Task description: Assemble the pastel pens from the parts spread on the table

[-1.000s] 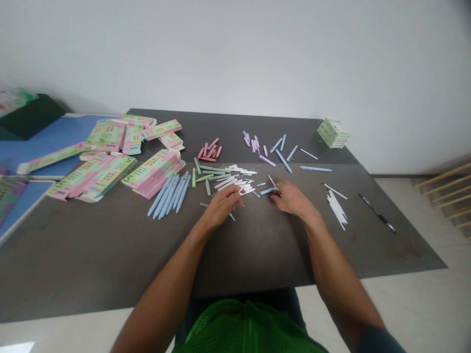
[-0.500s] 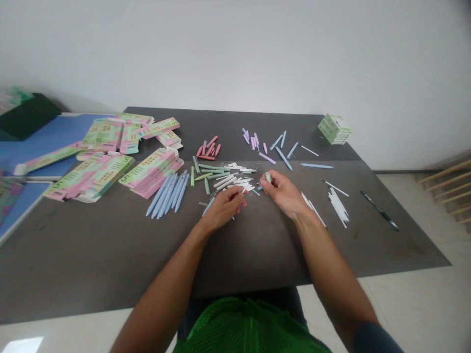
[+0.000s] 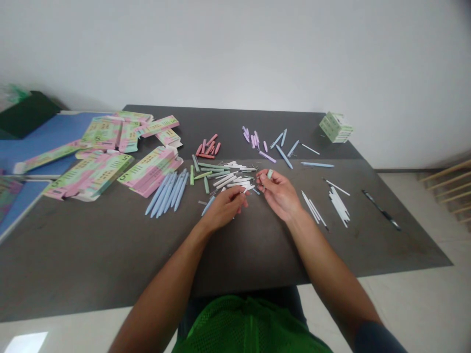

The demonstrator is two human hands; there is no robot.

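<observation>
My left hand [image 3: 227,206] is closed in a pinch, with a thin white pen refill [image 3: 246,189] showing at its fingertips. My right hand [image 3: 280,192], also closed, has a short pale green pen barrel piece [image 3: 270,174] between thumb and fingers. Behind both hands lies a loose pile of white refills [image 3: 226,180]. Green pen barrels [image 3: 213,166] lie along the pile's back and left side. A blue pen part [image 3: 208,206] sticks out to the left of my left hand, partly hidden by it.
Blue pens [image 3: 167,193] lie in a row at left, near pink-green cartons [image 3: 149,169]. Red pieces [image 3: 209,147], purple pieces [image 3: 254,139] and blue parts [image 3: 284,157] are behind. On the right are white refills [image 3: 338,206], a black pen [image 3: 380,210] and a small box [image 3: 335,127].
My right hand has turned and its fingers have shifted around the green piece, moving slightly left. The left hand stays nearly in place, still pinching.
</observation>
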